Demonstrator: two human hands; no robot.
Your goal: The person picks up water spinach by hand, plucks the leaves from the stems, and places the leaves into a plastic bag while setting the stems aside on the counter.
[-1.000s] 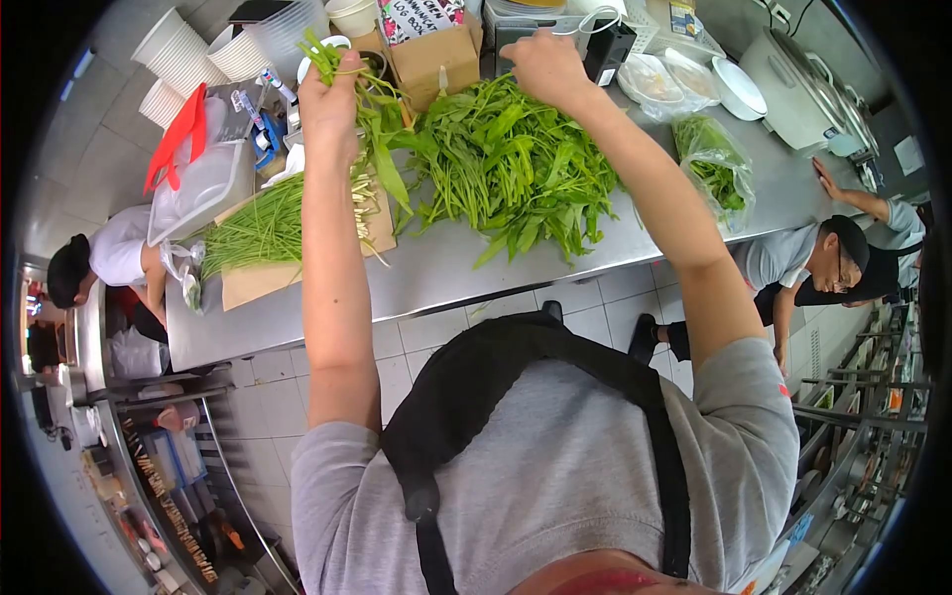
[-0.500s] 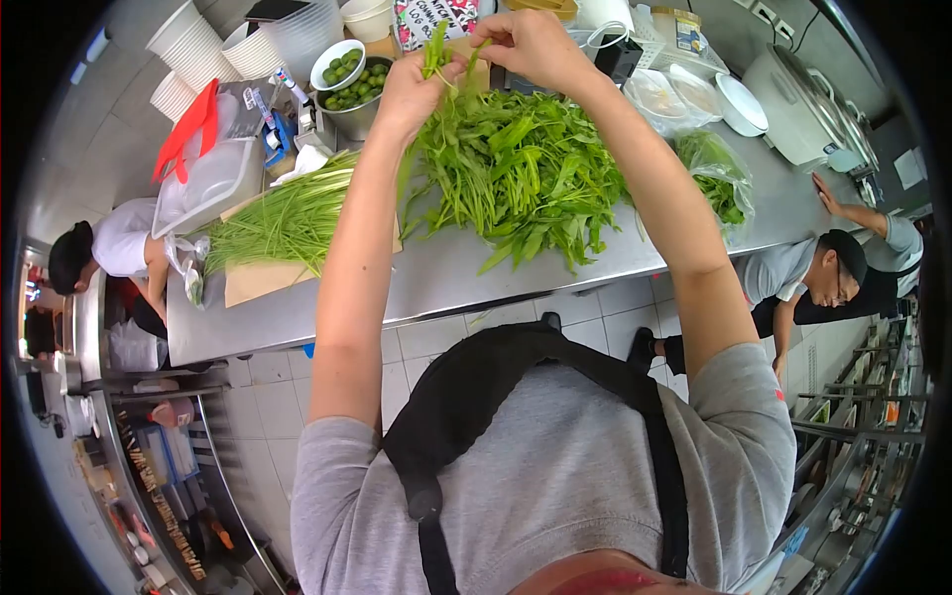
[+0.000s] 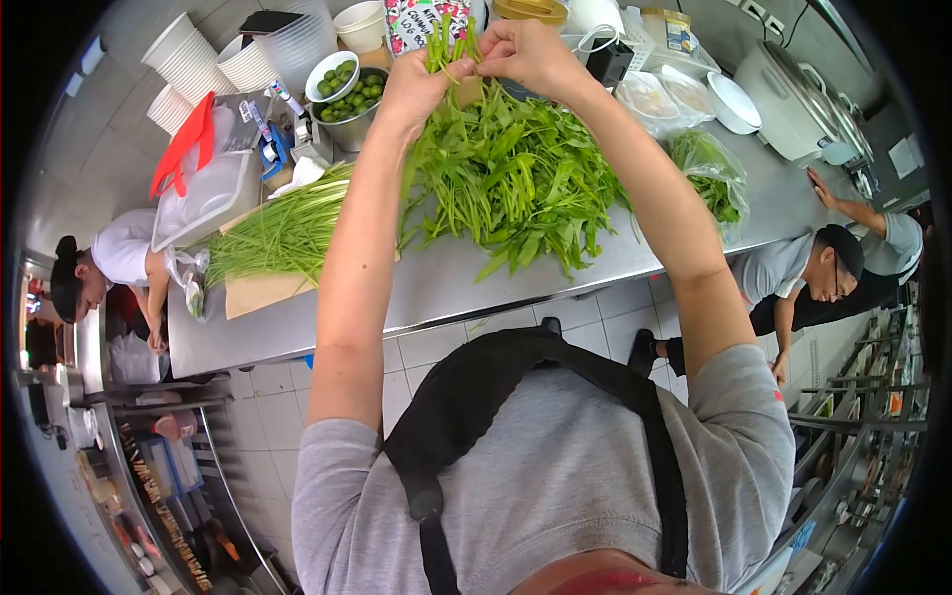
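At the far side of a big heap of leafy water spinach, my left hand is closed around a small bunch of green stems, their ends sticking up above the fingers. My right hand is beside it, thumb and fingertips pinched together on stems at the bunch's right edge. Both hands are raised over the back edge of the heap, nearly touching. Left of my left forearm lies a pile of long, thin green stalks on brown cardboard.
Behind the left forearm stand a bowl of small green citrus fruits and stacked white cups. A clear tub lies left. Bagged greens and a rice cooker stand right. One person bends left; another leans right.
My right hand has moved slightly down and closer to my left hand. More stem ends now show above the left fingers. The person at the left has shifted a little.
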